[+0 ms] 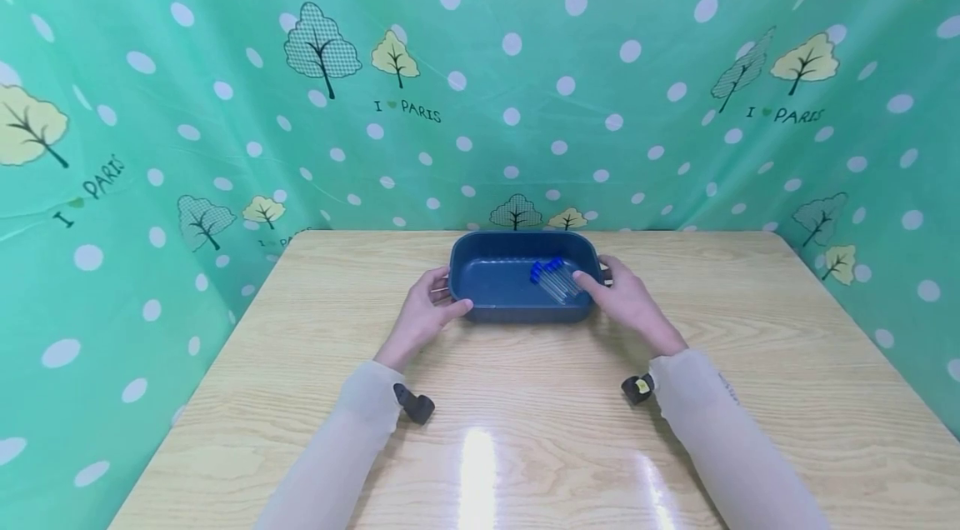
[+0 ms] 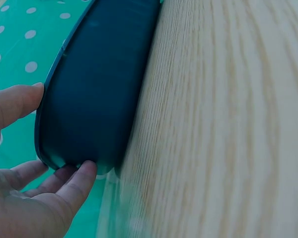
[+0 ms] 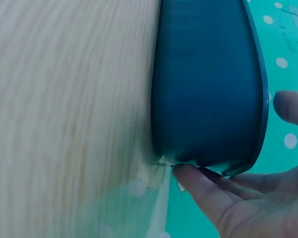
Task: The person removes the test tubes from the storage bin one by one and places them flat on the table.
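A dark blue rectangular bin [image 1: 517, 315] with rounded corners stands upright toward the back of the wooden table. At its left end, my left hand [image 1: 422, 315] holds it, thumb at the front rim and fingers against the end wall. My right hand [image 1: 632, 303] grips the opposite end, its thumb reaching over the rim. Several slim clear tubes with blue caps [image 1: 557, 280] lie together inside, toward the right. In the left wrist view, fingertips [image 2: 87, 171] touch the bin's end low down. The right wrist view shows fingers [image 3: 201, 186] likewise against the end wall.
Pale wood-grain table [image 1: 525, 397] extends around the bin and toward me. Green polka-dot curtain [image 1: 510, 113] with printed trees hangs behind the table and along both sides. Each wrist carries a small black camera [image 1: 414, 403] over a light sleeve.
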`<state>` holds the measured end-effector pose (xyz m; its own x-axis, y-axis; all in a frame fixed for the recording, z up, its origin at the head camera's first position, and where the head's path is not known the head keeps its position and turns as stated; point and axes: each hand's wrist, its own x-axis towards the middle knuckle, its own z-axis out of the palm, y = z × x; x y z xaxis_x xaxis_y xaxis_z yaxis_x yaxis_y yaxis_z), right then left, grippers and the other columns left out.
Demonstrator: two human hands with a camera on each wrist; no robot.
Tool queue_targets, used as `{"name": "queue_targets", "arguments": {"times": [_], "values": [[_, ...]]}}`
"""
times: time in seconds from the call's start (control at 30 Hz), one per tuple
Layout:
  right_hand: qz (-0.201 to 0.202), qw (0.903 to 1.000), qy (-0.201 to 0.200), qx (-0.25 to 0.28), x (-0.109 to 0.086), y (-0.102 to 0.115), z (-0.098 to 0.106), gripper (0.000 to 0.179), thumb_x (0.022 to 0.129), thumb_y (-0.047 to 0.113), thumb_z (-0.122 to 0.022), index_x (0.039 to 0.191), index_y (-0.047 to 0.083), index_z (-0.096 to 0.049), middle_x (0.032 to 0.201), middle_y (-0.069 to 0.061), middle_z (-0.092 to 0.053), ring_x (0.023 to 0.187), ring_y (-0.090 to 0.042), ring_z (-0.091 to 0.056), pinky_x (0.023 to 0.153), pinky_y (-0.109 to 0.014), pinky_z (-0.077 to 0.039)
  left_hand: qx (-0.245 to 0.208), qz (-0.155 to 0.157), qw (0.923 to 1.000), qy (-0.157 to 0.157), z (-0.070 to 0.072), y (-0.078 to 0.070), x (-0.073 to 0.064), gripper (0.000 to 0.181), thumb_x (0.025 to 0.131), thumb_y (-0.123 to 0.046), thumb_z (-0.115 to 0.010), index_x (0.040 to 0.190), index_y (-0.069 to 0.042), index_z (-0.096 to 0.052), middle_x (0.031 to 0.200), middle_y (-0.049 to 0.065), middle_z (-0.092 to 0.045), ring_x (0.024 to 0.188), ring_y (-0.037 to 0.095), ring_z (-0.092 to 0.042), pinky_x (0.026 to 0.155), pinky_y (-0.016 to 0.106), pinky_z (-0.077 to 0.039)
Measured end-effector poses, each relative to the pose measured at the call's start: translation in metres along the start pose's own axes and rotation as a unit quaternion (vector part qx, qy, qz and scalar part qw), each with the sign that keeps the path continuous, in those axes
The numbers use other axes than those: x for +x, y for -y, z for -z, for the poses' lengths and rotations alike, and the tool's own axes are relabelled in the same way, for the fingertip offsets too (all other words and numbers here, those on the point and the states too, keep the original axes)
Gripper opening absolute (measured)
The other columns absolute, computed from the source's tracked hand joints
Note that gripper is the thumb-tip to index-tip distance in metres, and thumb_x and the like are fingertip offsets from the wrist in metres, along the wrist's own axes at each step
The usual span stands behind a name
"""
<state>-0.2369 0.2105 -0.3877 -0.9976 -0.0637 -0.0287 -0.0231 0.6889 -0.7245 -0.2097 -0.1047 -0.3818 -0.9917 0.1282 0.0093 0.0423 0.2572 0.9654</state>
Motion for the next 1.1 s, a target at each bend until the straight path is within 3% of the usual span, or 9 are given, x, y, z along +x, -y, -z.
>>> {"name": "queue_targets", "arguments": {"times": [0.3,0.57,0.9,0.97,1.1], "values": [[0.006,0.9950,-0.005,0.099,0.007,-0.010,0.002,0.057,0.092,0.034,-0.045,0.137,0.003,-0.031,0.128,-0.021,-0.044,0.113,-0.032,-0.047,0.086,-0.042,-0.045,0.004,0.004,1.0000,-0.001,0.000,0.001,0.001,0.070,0.076,-0.012,-0.071,0.134,0.000,-0.034,0.127,0.024,-0.043,0.115,0.036,-0.045,0.091,0.040,-0.041],[-0.009,0.9750,0.021,0.221,0.009,-0.016,0.004,0.051,0.091,0.012,-0.043,0.138,0.002,-0.028,0.130,-0.022,-0.041,0.114,-0.032,-0.047,0.088,-0.039,-0.044,0.006,0.006,1.0000,0.000,0.001,-0.001,0.001,0.070,0.076,-0.012,-0.071,0.134,0.000,-0.033,0.127,0.023,-0.043,0.115,0.035,-0.045,0.092,0.039,-0.041],[0.006,0.9689,0.027,0.246,0.018,-0.033,-0.002,0.053,0.087,0.009,-0.041,0.139,0.008,-0.030,0.131,-0.019,-0.042,0.115,-0.029,-0.047,0.088,-0.037,-0.045,-0.004,0.006,1.0000,0.003,0.001,0.002,0.003,0.071,0.076,-0.011,-0.071,0.134,0.000,-0.034,0.127,0.024,-0.043,0.115,0.036,-0.045,0.092,0.040,-0.041],[0.003,0.9681,0.025,0.249,0.019,-0.035,-0.003,0.054,0.086,0.008,-0.041,0.139,0.009,-0.030,0.131,-0.017,-0.043,0.115,-0.027,-0.047,0.087,-0.036,-0.045,-0.004,-0.001,1.0000,-0.001,0.000,0.010,0.007,0.071,0.075,-0.014,-0.073,0.134,-0.002,-0.035,0.126,0.022,-0.045,0.114,0.034,-0.047,0.091,0.038,-0.042],[-0.003,0.9662,0.028,0.256,0.014,-0.026,0.000,0.055,0.086,0.005,-0.039,0.139,0.006,-0.028,0.132,-0.019,-0.042,0.117,-0.030,-0.044,0.089,-0.041,-0.043,-0.003,-0.002,1.0000,-0.002,0.000,0.011,0.007,0.071,0.075,-0.014,-0.073,0.134,-0.002,-0.035,0.126,0.022,-0.045,0.114,0.034,-0.047,0.091,0.038,-0.042]]}}
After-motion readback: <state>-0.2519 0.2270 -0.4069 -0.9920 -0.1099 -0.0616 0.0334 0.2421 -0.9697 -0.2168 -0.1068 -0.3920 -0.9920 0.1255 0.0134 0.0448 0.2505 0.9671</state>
